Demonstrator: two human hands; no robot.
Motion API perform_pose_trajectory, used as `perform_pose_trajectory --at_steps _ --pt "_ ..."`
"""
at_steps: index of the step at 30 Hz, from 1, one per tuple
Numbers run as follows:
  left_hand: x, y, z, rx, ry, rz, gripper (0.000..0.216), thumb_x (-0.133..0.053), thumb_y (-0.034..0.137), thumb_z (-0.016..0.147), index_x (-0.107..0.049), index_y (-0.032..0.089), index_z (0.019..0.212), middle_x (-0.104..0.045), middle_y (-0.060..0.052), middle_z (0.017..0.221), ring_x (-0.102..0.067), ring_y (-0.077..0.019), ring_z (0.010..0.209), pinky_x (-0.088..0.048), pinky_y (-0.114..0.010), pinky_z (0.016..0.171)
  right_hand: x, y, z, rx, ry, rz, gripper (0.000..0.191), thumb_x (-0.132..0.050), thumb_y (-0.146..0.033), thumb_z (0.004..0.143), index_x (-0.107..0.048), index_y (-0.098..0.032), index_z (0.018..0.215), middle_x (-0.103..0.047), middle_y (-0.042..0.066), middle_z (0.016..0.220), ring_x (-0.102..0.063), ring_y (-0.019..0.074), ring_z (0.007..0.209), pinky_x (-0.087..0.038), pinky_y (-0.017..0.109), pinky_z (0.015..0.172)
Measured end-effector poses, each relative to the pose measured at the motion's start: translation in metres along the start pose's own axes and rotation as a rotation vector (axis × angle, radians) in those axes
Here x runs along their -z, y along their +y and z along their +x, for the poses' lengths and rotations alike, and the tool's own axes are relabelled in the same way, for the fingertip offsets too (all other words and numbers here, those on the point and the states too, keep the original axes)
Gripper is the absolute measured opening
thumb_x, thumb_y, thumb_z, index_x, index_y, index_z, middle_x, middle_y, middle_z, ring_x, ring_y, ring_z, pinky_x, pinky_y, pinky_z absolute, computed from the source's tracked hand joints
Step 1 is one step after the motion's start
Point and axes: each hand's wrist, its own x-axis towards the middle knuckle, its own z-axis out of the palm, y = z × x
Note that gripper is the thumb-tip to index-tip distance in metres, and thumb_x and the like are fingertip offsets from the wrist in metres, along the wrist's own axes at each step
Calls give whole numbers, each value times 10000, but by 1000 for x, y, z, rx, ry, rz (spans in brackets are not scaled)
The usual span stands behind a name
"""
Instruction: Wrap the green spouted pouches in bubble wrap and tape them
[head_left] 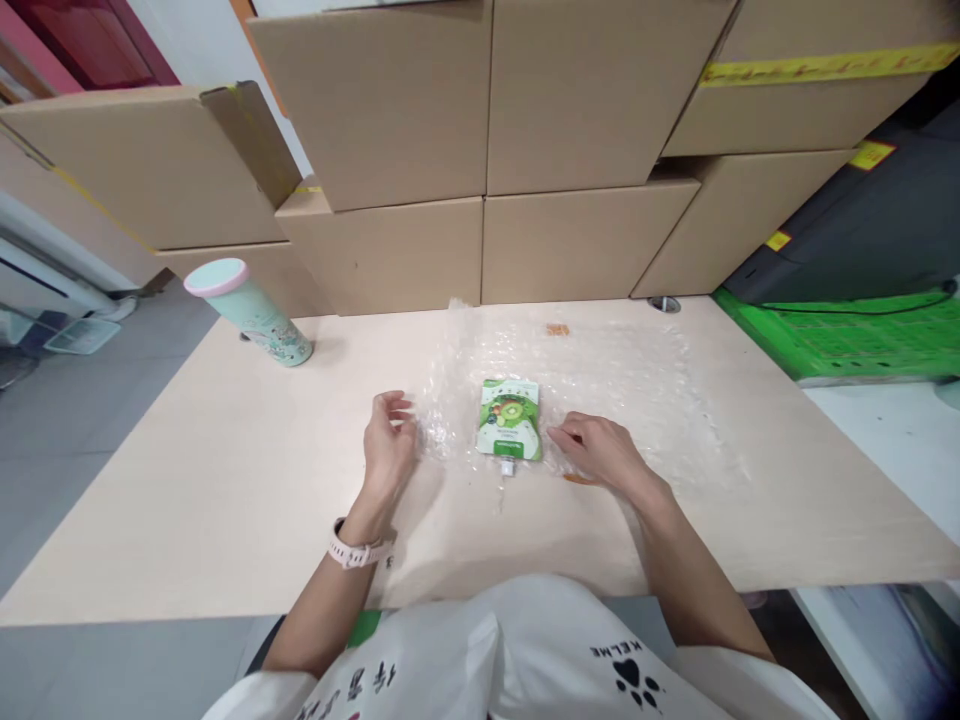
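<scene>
A green and white spouted food pouch with a kiwi picture lies on a sheet of clear bubble wrap. Its pale spout cap points towards me. My left hand, a pink watch band on its wrist, is by the crumpled left edge of the wrap, fingers loosely bent and apart with nothing seen in them. Just right of the pouch, my right hand rests at the wrap with its fingers curled in and closed on the film. Its fingertips are partly hidden.
A mint-green tumbler with a pink rim stands at the left of the pale table. Stacked cardboard boxes line the back. To the right is a green plastic crate under a dark case.
</scene>
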Motion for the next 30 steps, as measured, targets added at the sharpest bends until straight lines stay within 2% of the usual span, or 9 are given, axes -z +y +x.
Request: perform_pose_trajectory --at_steps 2,4,7,10,16,20,23,26,30 --pt "5 1 -5 -140 106 117 507 -551 127 755 -499 198 1254 -601 -108 1197 -595 -230 1030 -502 -397 854 1 2 0 -85 3 -35 489 -419 -427 960 -541 -211 538 -660 32 723 -565 173 604 -284 294 550" --pt "1 6 -14 -327 110 167 441 -517 140 816 -519 202 1253 -590 -110 1232 -559 -244 1105 -475 -430 931 0 0 2 -141 41 -41 499 -402 -450 963 -534 -214 544 -653 34 699 -570 184 609 -287 295 552" --pt "-17 15 -30 -574 -163 228 333 -472 141 867 -575 212 1175 -638 -87 1130 -556 -242 1073 -475 -426 927 -7 -7 5 -137 134 35 442 -394 -467 966 -619 -221 677 -673 44 797 -603 191 685 -350 295 597" --pt "-32 19 -41 -645 -443 395 319 -513 158 860 -599 214 1163 -630 -99 1166 -533 -271 1058 -463 -453 890 -16 -11 8 -127 166 166 362 -438 -488 946 -673 -230 846 -693 46 892 -628 192 741 -410 299 642" --pt "-38 16 -44 -592 -516 475 317 -588 234 846 -628 209 1159 -604 -111 1206 -498 -300 1062 -439 -475 854 -30 -11 16 -236 153 647 346 -593 -536 845 -630 -204 938 -723 57 901 -672 198 759 -512 324 672" --pt "-38 15 -42 -558 -516 399 318 -615 242 825 -656 223 1139 -615 -101 1194 -510 -292 1054 -444 -479 888 -35 -25 18 -234 95 1098 497 -698 -528 761 -500 -212 1090 -743 62 893 -714 221 764 -571 376 675" --pt "-36 12 -38 -475 -499 213 256 -594 215 842 -678 229 1084 -648 -81 1146 -555 -252 1047 -451 -451 942 -34 -35 19 -211 98 1107 673 -734 -429 741 -409 -228 1295 -749 40 884 -722 234 752 -583 394 660" --pt "-27 6 -28 -288 -287 25 257 -557 225 874 -654 219 1112 -648 -78 1153 -589 -216 1046 -483 -386 915 -28 -43 18 -183 134 1155 702 -733 -369 741 -407 -238 1349 -746 28 880 -718 233 769 -584 382 664" --pt "-14 -5 -13 -18 -48 -29 374 -568 250 849 -584 203 1220 -629 -90 1154 -623 -190 928 -518 -319 772 -23 -65 19 -154 66 1359 504 -727 -408 758 -524 -245 1191 -737 41 968 -709 207 785 -569 312 605"
